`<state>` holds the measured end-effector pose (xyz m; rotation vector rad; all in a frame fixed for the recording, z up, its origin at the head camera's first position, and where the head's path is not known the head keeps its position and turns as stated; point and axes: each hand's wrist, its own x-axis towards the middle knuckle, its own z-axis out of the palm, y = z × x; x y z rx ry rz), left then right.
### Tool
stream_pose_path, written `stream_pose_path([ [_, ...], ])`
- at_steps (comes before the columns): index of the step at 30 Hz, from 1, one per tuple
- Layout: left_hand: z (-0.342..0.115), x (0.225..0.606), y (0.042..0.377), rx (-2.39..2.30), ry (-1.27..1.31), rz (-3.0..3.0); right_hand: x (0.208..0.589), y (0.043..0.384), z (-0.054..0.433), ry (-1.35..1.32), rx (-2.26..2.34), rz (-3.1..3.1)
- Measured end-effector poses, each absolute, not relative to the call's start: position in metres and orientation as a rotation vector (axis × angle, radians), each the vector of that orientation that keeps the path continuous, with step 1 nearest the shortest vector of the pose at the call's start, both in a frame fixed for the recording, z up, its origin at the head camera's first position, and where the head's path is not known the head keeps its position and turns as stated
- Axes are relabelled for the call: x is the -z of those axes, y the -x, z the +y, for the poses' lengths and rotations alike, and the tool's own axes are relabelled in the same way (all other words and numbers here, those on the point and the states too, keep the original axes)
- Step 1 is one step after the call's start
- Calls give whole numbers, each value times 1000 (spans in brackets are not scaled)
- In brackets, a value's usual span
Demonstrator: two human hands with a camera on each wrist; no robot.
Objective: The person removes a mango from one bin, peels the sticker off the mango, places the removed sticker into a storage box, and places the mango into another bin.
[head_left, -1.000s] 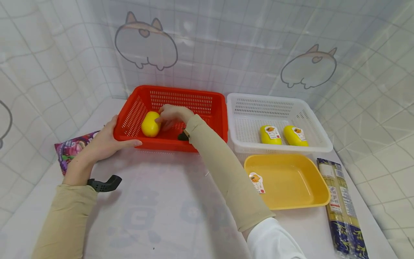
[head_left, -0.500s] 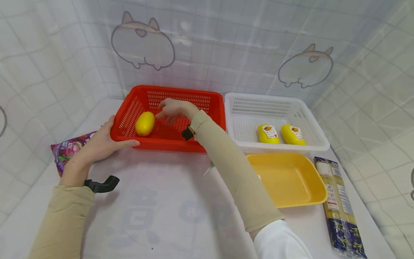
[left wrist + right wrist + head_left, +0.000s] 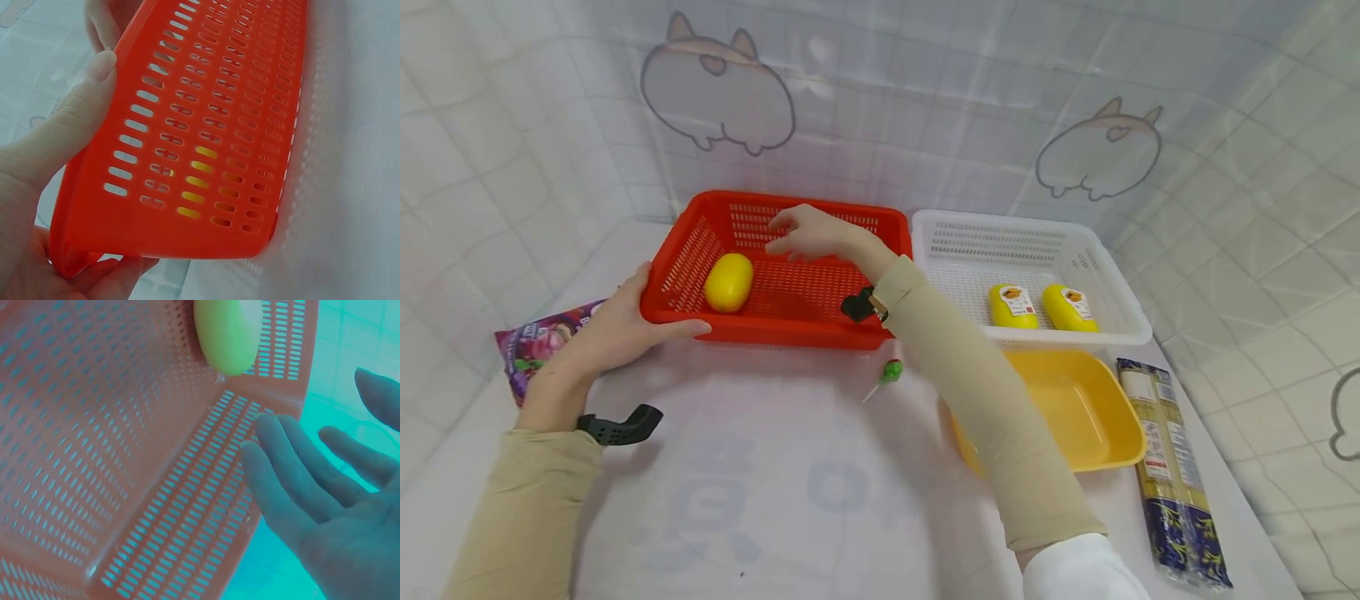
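Observation:
My left hand (image 3: 613,321) grips the near left corner of the red plastic basket (image 3: 790,333). In the left wrist view, the thumb (image 3: 75,119) lies along the rim and the fingers curl round the corner. A smooth yellow mango (image 3: 728,283) lies on the basket floor at its left end; a bit of its yellow shows through the slots in the left wrist view. My right hand (image 3: 812,233) hovers over the basket's far side, fingers spread and loosely bent, holding nothing. The right wrist view has the mango (image 3: 229,337) apart from the right hand (image 3: 331,506).
A white basket (image 3: 951,250) with two labelled mangoes (image 3: 1013,307) stands to the right. Before it is a yellow tub (image 3: 1086,408), partly behind my right sleeve. A noodle packet (image 3: 1172,467) lies far right, a lollipop (image 3: 891,371) near the red basket, a purple bag (image 3: 542,342) left.
My right hand has come away from the mango, which stays in the red basket, and has risen toward the far side. The lollipop has come into sight. My left hand keeps its grip.

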<state>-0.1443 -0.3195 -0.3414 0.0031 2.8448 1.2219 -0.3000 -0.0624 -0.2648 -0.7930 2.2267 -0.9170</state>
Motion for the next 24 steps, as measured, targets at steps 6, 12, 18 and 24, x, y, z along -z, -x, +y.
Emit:
stream_pose_path([
  [6, -320, 340, 144, -1212, -1, 2848, 261, 285, -52, 980, 780, 2496],
  [12, -319, 341, 145, -1207, -3, 2837, 264, 278, -45, 1091, 680, 2662],
  [18, -320, 343, 146, -1214, -6, 2834, 263, 267, -38, 1175, 515, 2780],
  [24, -321, 344, 146, -1214, -11, 2841, 261, 259, -25, 1227, 369, 2877],
])
